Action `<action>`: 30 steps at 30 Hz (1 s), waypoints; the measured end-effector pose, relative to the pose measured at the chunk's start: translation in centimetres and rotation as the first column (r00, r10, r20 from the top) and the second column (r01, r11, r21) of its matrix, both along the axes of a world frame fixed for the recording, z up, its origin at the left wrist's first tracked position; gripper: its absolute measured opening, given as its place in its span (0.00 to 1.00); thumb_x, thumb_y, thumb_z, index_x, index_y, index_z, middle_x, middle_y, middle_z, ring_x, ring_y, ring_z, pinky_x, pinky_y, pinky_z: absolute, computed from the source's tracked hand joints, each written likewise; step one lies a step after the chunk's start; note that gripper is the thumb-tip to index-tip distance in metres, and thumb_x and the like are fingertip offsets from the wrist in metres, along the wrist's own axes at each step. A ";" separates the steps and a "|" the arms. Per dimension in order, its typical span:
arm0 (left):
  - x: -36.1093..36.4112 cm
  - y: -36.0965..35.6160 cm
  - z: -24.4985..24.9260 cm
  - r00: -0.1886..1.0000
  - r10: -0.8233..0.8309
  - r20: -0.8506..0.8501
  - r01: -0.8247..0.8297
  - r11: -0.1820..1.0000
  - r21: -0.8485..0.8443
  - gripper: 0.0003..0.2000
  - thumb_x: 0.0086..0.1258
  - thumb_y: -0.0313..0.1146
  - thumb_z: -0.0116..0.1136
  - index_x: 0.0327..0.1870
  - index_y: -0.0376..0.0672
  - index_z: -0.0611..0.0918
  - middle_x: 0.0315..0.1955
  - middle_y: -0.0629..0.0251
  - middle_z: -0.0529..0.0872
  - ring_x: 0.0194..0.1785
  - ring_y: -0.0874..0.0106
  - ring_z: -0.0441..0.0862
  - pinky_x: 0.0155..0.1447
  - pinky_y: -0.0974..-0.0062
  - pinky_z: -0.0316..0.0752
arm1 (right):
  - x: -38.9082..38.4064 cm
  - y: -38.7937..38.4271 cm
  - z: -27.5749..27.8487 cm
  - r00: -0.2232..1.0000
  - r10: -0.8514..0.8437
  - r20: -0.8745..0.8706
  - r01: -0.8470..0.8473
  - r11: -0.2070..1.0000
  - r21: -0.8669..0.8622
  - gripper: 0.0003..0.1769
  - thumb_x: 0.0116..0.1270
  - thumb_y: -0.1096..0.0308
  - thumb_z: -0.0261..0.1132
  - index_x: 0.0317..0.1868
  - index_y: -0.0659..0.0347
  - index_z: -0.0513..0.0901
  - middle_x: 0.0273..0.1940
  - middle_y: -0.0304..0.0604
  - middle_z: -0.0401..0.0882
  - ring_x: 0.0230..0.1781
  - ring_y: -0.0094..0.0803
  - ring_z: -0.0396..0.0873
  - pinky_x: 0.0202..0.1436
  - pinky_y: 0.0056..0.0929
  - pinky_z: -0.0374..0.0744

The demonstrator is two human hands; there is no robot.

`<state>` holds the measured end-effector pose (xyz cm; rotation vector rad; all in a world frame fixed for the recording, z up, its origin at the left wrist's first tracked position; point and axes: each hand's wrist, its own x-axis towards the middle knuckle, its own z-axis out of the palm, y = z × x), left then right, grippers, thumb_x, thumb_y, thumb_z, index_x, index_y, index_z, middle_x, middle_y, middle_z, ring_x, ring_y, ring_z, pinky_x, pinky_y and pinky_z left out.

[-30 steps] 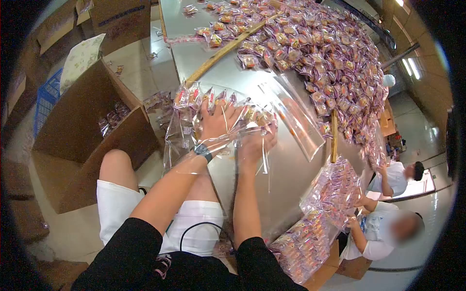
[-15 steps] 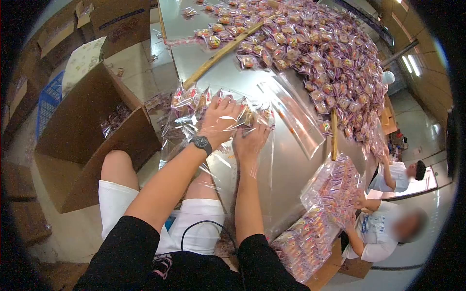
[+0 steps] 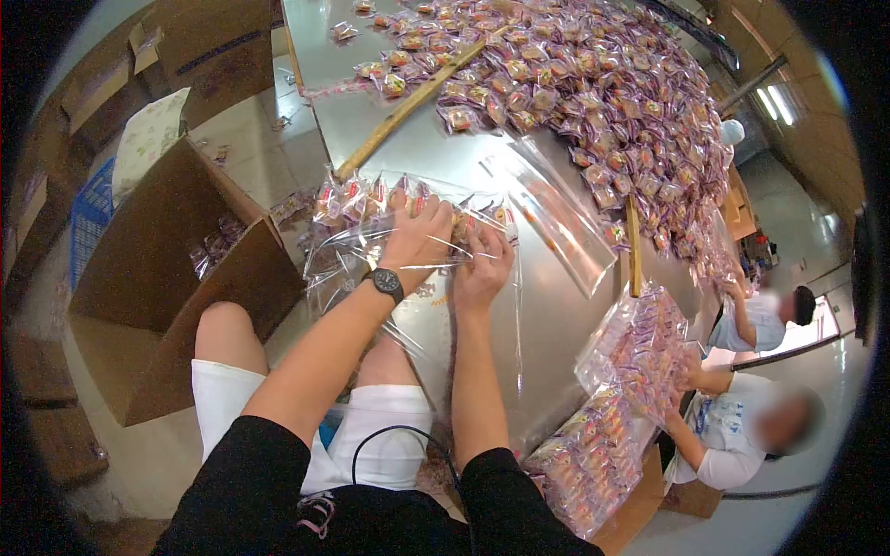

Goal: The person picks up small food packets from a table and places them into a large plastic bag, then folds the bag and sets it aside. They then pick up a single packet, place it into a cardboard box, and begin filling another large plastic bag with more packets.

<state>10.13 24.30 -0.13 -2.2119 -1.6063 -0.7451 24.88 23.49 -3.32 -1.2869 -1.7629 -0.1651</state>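
A clear plastic bag [image 3: 357,243] lies at the table edge in front of me, with a row of small wrapped snack packets [image 3: 350,200] along its far side. My left hand [image 3: 419,237], with a black watch on the wrist, presses curled fingers over the packets through the film. Just to its right, my right hand [image 3: 484,267] grips the bag around the packets at that end. The fingertips of both hands are partly hidden behind film and wrappers. Loose film hangs creased below my hands.
A large pile of wrapped packets [image 3: 593,102] covers the far table, between wooden strips [image 3: 422,104]. Flat clear bags [image 3: 561,218] lie to the right. An open cardboard box [image 3: 176,306] stands at left. Two people work at right beside filled bags [image 3: 593,454].
The row of packets shows more evenly lined up, and the film lies lower around it. My right hand's fingers have curled further onto the packets. The whole view has shifted slightly.
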 end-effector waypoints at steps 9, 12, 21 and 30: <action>-0.6 0.1 0.1 0.999 -0.039 -0.015 0.039 0.999 -0.011 0.20 0.73 0.36 0.58 0.65 0.47 0.79 0.60 0.62 0.84 0.65 0.64 0.81 0.70 0.34 0.67 | -0.2 0.8 0.3 0.999 -0.015 0.049 0.014 1.000 0.006 0.25 0.62 0.74 0.67 0.62 0.61 0.84 0.63 0.55 0.78 0.63 0.53 0.74 0.71 0.49 0.72; -0.6 0.7 0.1 1.000 -0.002 0.027 0.003 1.000 -0.026 0.20 0.72 0.36 0.59 0.64 0.42 0.79 0.66 0.58 0.82 0.67 0.64 0.80 0.72 0.40 0.67 | -0.6 0.5 0.7 0.997 -0.012 0.078 0.014 1.000 -0.023 0.29 0.61 0.68 0.70 0.65 0.58 0.83 0.65 0.51 0.76 0.65 0.54 0.72 0.73 0.50 0.69; -0.8 -0.6 -0.3 0.999 -0.009 0.046 0.010 1.000 -0.028 0.25 0.74 0.39 0.57 0.69 0.39 0.77 0.67 0.57 0.81 0.72 0.63 0.76 0.77 0.44 0.61 | -0.6 0.6 0.3 0.982 -0.019 0.187 0.021 1.000 -0.006 0.29 0.63 0.71 0.68 0.67 0.62 0.82 0.66 0.52 0.80 0.69 0.53 0.72 0.74 0.48 0.69; -0.8 -0.8 -2.2 0.962 -0.060 0.265 0.062 0.998 0.002 0.27 0.72 0.40 0.60 0.71 0.41 0.75 0.66 0.59 0.81 0.73 0.62 0.73 0.80 0.44 0.57 | -1.4 0.8 0.2 0.924 0.188 -0.334 -0.213 0.976 -0.039 0.24 0.69 0.73 0.64 0.66 0.66 0.79 0.71 0.59 0.72 0.75 0.56 0.68 0.76 0.51 0.69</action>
